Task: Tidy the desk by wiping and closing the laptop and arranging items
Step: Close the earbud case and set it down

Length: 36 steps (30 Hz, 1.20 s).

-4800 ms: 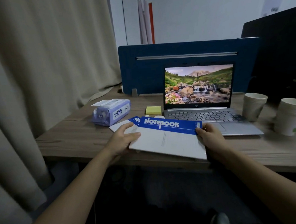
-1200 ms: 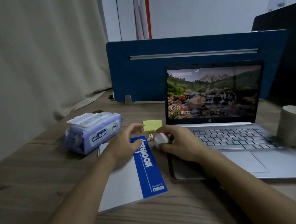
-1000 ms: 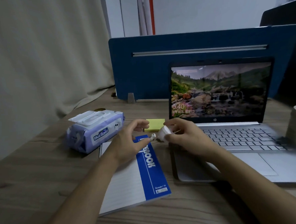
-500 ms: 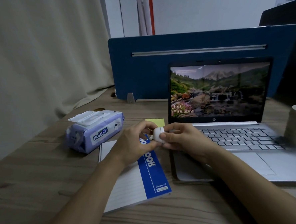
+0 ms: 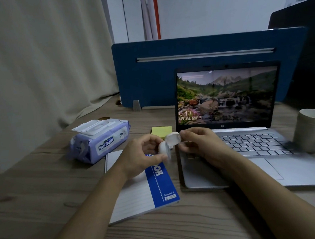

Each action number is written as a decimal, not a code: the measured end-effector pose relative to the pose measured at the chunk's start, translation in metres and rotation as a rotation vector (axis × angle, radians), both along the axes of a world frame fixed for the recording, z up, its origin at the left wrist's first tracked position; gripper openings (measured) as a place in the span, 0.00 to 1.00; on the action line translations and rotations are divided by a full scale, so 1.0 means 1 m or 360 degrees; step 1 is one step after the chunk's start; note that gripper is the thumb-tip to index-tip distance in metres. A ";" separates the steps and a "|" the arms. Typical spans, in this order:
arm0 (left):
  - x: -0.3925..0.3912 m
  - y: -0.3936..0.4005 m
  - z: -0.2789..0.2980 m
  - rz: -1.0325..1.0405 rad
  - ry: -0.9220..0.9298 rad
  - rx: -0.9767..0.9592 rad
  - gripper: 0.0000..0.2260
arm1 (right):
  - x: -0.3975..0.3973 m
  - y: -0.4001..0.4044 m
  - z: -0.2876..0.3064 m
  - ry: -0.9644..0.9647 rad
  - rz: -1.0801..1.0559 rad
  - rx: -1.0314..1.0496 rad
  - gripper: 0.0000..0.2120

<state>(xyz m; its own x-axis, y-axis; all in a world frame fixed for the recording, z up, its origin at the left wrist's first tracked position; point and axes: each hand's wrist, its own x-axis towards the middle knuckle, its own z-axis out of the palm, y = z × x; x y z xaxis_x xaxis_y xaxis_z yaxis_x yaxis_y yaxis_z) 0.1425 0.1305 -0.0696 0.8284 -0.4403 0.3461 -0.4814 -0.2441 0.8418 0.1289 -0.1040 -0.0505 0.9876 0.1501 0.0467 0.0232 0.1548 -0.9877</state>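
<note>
While the laptop stood unwiped, both hands gripped an open earbud case, which apparently needed closing next.

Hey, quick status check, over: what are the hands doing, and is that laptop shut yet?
Left hand grips white earbud case; right hand pinches its open lid. Laptop open, screen lit. Notebook flat beneath hands.
</note>
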 end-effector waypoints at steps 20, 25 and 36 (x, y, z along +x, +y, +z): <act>-0.002 0.001 0.003 0.0034 0.0152 -0.0249 0.20 | -0.018 0.022 0.003 -0.0748 0.0064 -0.0883 0.15; -0.001 0.002 0.003 -0.0019 0.0218 -0.0224 0.21 | -0.018 0.022 0.003 -0.0851 0.0042 -0.0926 0.15; -0.002 0.004 0.005 -0.0077 0.0338 -0.0265 0.16 | -0.016 0.020 -0.002 -0.0925 0.0078 -0.1021 0.12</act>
<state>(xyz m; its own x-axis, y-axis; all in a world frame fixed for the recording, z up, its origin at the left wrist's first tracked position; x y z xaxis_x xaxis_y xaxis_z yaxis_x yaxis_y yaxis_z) 0.1403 0.1345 -0.0642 0.8695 -0.4330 0.2377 -0.2976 -0.0749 0.9518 0.1132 -0.0837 -0.0523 0.8251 0.3618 0.4339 0.5593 -0.4143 -0.7181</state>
